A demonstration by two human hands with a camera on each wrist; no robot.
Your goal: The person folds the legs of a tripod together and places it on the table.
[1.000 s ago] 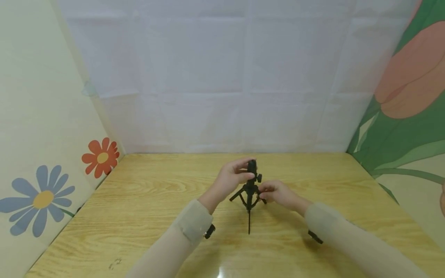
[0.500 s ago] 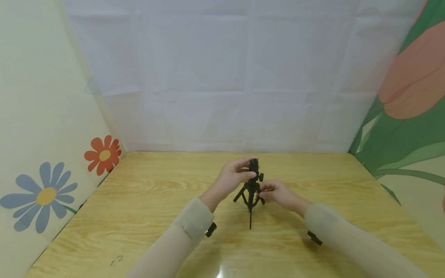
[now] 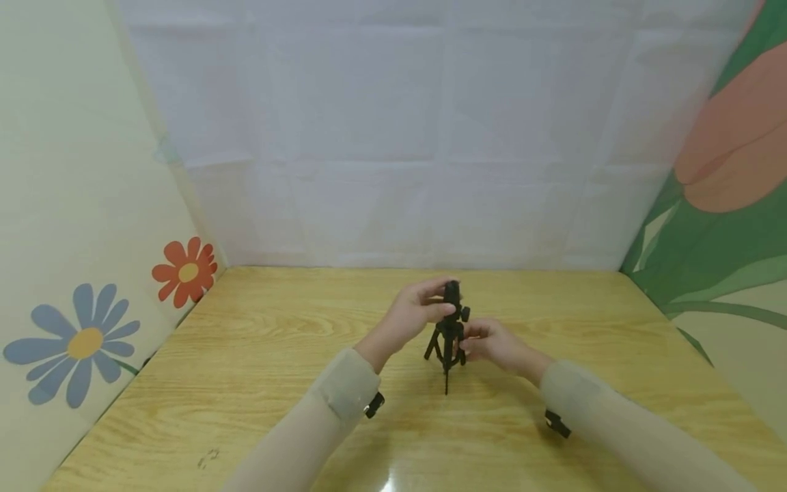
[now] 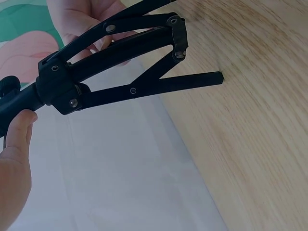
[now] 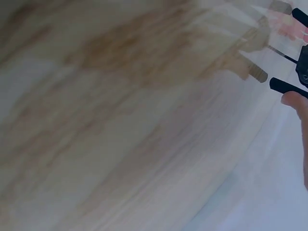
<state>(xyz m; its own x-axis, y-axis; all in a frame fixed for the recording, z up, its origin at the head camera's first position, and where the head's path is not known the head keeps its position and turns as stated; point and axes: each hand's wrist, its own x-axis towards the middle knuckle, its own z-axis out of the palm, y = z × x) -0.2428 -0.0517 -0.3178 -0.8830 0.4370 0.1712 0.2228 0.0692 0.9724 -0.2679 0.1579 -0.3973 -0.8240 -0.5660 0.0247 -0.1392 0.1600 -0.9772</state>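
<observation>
One black tripod (image 3: pixel 451 331) with three legs (image 4: pixel 187 83) is upright over one wooden surface (image 3: pixel 277 383). The left hand (image 3: pixel 408 316) grips its top part (image 3: pixel 451 294), and the right hand (image 3: pixel 499 346) pinches one leg. One blue flower (image 3: pixel 83 343) and one red flower (image 3: pixel 187 272) are on the left wall (image 3: pixel 74 171).

booth-like indoor setup: wood-grain table (image 3: pixel 258 342), white backdrop (image 3: pixel 381 130), flower-printed side panels (image 3: pixel 67 184)
</observation>
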